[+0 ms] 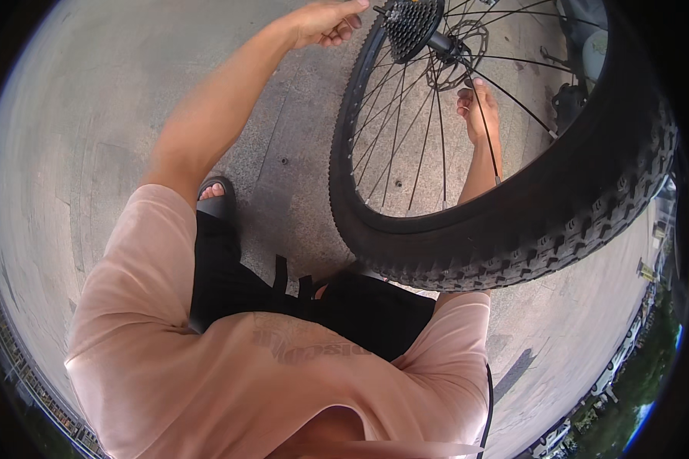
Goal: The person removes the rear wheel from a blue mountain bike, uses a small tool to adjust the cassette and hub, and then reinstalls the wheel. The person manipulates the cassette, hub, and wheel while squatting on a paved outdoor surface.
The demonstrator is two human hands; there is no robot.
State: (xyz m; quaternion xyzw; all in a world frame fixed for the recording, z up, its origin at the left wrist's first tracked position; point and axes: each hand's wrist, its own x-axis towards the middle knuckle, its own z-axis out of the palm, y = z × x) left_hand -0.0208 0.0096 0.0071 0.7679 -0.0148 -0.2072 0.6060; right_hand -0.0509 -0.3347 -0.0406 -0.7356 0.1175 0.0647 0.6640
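Note:
A bicycle wheel with a knobbly black tyre (pixel 467 256) is held up in front of me, off to the right, with its hub level with my hands. A black cassette (pixel 415 29) sits on the near left side of the hub, and a disc brake rotor (pixel 478 44) on its far side. My left hand (pixel 325 24) has its fingers curled, its thumb and fingertip at the axle end (pixel 379 10) beside the cassette. Behind the spokes, my right hand (pixel 479 113) is closed at the other axle end, next to the rotor; the exact contact there is hard to see.
Below is grey stone paving (pixel 283 153), with my sandalled foot (pixel 217 191) on it. Past the wheel's upper right stand dark bicycle parts (pixel 569 103) and a pale rounded thing (pixel 594 55). Parked vehicles (pixel 616 367) and greenery line the far right rim.

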